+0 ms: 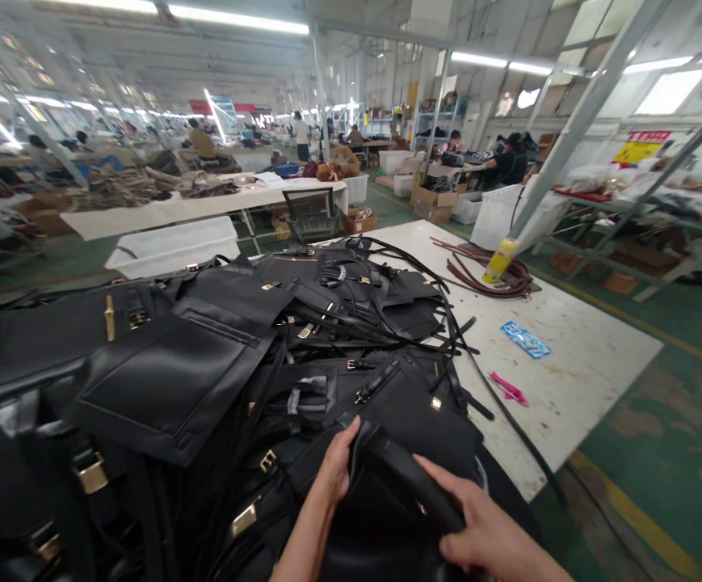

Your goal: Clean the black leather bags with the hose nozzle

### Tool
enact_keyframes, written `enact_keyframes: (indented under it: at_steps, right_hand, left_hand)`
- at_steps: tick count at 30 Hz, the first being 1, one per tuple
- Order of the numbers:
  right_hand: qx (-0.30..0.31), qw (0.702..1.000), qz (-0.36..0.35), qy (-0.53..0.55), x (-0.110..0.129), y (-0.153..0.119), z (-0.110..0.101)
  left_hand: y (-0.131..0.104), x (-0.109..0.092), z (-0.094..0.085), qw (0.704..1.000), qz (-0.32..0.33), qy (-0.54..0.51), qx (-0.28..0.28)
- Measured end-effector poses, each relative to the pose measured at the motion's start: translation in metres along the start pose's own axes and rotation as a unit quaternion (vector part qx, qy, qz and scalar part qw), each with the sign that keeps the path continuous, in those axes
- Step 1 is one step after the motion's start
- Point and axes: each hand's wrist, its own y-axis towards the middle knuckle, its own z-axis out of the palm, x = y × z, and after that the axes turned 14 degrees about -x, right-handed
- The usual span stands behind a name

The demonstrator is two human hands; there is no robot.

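In the head view, a black leather bag piece [380,517] lies at the front of a heap of black bag parts [174,380] with gold buckles and long straps. My left hand [339,461] grips its upper left edge, thumb on top and fingers hidden behind. On the right side, my right hand [463,513] is closed around a thick, padded black edge [420,481] of the same piece, which may be a handle. The lower part of the piece runs out of the frame.
On the white table [581,380] lie a pink cutter [509,389], a blue patterned card [526,339] and coiled brown straps [496,283] with a yellow bottle [500,260]. A slanted metal post [586,121] stands beyond. Several people work farther back among tables and bins.
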Motion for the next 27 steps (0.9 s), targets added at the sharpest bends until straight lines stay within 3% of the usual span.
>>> enact_keyframes:
  at_steps: [3,6,10,13,16,19,23,27]
  right_hand:
    - [-0.039,0.998,-0.047,-0.003,0.002,0.013,0.007]
    - [-0.052,0.997,-0.056,-0.008,0.003,0.008,0.002]
    - [-0.011,0.999,-0.028,-0.018,-0.011,-0.005,-0.008]
    - [-0.06,0.997,-0.041,-0.016,-0.017,-0.005,-0.011]
    - [-0.14,0.987,-0.081,-0.016,-0.009,-0.007,-0.019]
    - [-0.125,0.989,-0.075,-0.029,-0.003,-0.023,-0.031]
    - [-0.056,0.998,-0.028,-0.02,-0.027,-0.047,-0.042]
    - [-0.085,0.996,0.04,0.001,-0.062,-0.059,-0.05]
  left_hand:
    - [-0.004,-0.003,0.001,0.999,-0.018,0.006,0.039]
    - [-0.005,-0.005,-0.001,0.997,0.001,0.034,0.062]
    - [0.002,0.0,-0.002,0.99,0.079,0.113,-0.013]
    - [0.01,-0.004,0.003,0.983,0.114,0.139,-0.047]
    - [0.019,-0.027,0.01,0.971,0.155,0.164,-0.077]
    - [0.028,-0.057,0.012,0.953,0.208,0.185,-0.12]
    - [0.04,-0.071,-0.005,0.933,0.243,0.207,-0.167]
    - [0.048,-0.06,-0.025,0.927,0.243,0.222,-0.182]
